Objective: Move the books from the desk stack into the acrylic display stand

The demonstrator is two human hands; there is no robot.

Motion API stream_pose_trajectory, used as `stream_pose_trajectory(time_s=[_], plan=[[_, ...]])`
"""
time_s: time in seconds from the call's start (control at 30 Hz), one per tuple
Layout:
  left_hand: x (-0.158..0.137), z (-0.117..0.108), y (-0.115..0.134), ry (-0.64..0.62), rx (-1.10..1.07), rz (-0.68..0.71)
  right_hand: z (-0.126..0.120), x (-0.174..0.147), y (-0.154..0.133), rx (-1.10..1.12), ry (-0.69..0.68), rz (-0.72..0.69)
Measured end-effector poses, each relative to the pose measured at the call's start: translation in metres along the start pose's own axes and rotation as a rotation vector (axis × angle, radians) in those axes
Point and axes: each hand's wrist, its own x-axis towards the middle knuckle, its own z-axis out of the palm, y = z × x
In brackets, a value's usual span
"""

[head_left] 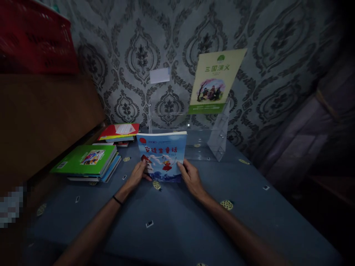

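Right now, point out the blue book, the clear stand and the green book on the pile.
Blue book (163,157), head view: middle of its front cover.
Clear stand (218,137), head view: its right-hand side panel.
Green book (85,159), head view: middle of its upward-facing cover.

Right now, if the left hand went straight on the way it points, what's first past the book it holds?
Probably the clear stand behind the blue book; the left hand angles forward and rightward. Depth is unclear.
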Motion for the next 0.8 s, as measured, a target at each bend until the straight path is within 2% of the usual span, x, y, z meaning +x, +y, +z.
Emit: stream_pose_trajectory(time_s=[0.27, 0.47, 0.63, 0.8], plan=[[-0.004, -0.005, 0.0, -0.042, 0.253, 0.149, -0.001, -0.005, -0.007, -0.105, 0.031, -0.06], [-0.011, -0.001, 0.003, 0.078, 0.365, 0.278, 0.002, -0.008, -0.002, -0.144, 0.074, -0.104], [-0.014, 0.006, 0.005, 0.132, 0.375, 0.294, 0.005, -0.011, 0.0, -0.163, 0.125, -0.157], [-0.017, 0.005, 0.001, 0.179, 0.381, 0.284, 0.007, -0.016, -0.004, -0.166, 0.12, -0.144]])
